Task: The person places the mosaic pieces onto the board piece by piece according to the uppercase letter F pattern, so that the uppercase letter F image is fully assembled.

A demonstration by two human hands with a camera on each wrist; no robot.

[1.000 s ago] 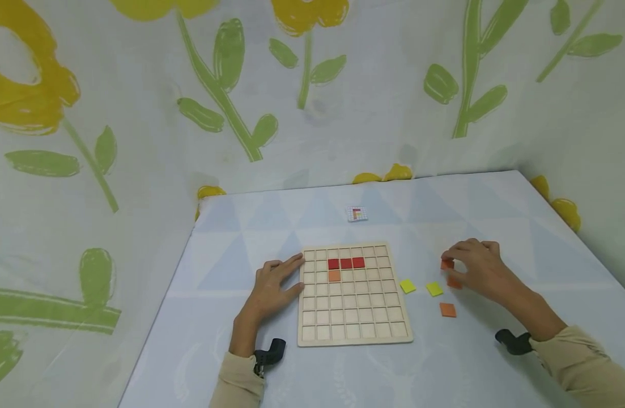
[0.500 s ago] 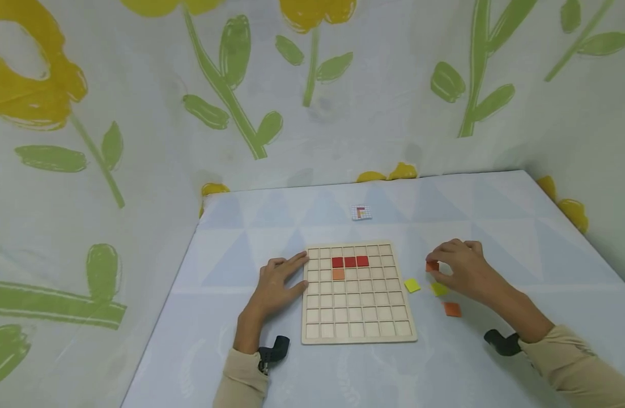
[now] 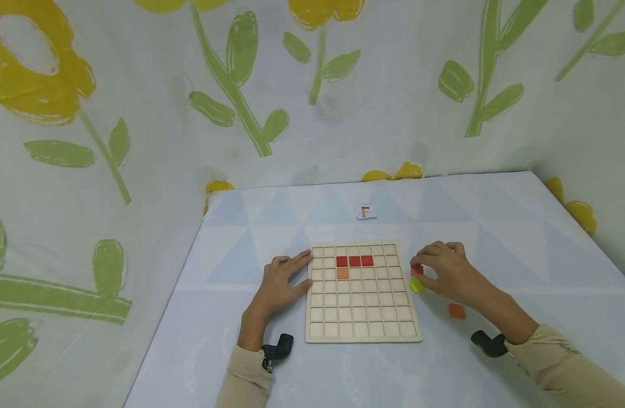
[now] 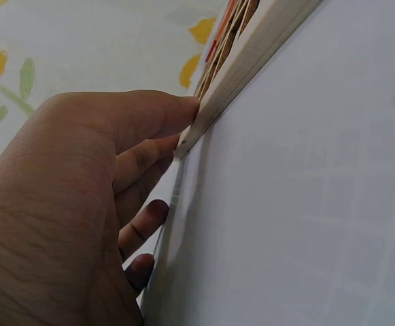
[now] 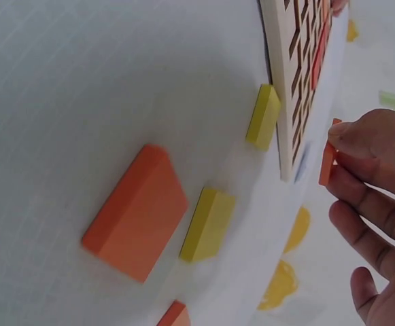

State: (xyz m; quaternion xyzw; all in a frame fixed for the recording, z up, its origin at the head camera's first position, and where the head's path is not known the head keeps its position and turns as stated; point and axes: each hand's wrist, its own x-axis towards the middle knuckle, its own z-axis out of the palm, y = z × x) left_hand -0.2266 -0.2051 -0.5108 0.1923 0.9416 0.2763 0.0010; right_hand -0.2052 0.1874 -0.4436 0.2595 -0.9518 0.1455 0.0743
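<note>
In the head view, a wooden grid board (image 3: 365,314) lies in front of the person. Three red tiles (image 3: 354,261) fill a row on it, with an orange tile (image 3: 342,273) below the leftmost. My left hand (image 3: 279,289) touches the board's left edge with thumb and fingers extended; the left wrist view shows the thumb (image 4: 163,112) against the rim. Just off the board's right side, my right hand (image 3: 452,273) pinches another orange tile (image 5: 328,159) between thumb and fingers, held above the table.
Beside the board lie a yellow tile (image 3: 416,285) and, nearer the right wrist, an orange tile (image 3: 456,311). The right wrist view shows a second yellow tile (image 5: 209,225) and a further orange one (image 5: 175,314). A small patterned card (image 3: 365,211) lies behind the board.
My right hand has picked up an orange tile from the table and carried it left toward the board. My left hand stays at the board's edge. The head view has shifted slightly.
</note>
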